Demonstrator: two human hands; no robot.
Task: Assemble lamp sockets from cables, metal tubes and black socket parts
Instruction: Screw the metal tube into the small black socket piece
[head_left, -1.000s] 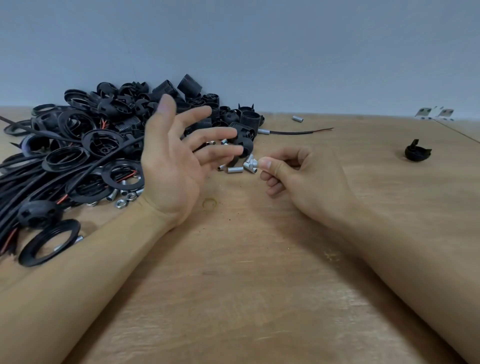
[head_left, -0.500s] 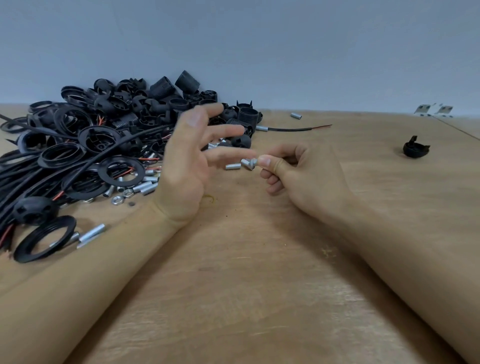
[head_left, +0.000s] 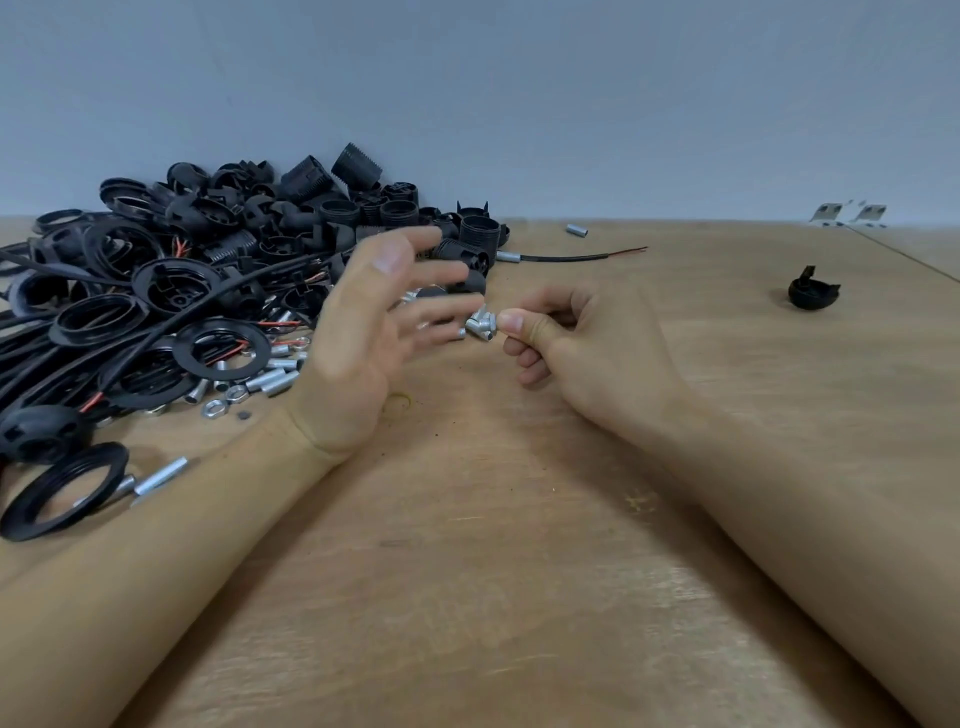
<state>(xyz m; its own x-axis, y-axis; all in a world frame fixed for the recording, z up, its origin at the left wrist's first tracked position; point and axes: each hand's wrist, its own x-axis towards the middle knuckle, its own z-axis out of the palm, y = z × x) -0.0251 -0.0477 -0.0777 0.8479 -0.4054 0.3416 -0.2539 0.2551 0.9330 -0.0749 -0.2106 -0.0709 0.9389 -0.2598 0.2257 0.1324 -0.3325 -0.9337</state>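
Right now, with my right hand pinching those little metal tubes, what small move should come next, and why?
Probably bring the open left hand the last bit over to take one tube from the bunch of metal tubes. The right hand pinches several at once between thumb and fingers, and the left fingers, blurred, hover spread just beside them, holding nothing. One tube has to be singled out before it can go onto a cable.

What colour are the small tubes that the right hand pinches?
Silver-grey metal tubes, pinched by the right hand; the head view shows them.

Wooden table (head_left: 519, 597), grey wall (head_left: 519, 93) behind, metal brackets (head_left: 852, 214) (far right edge)
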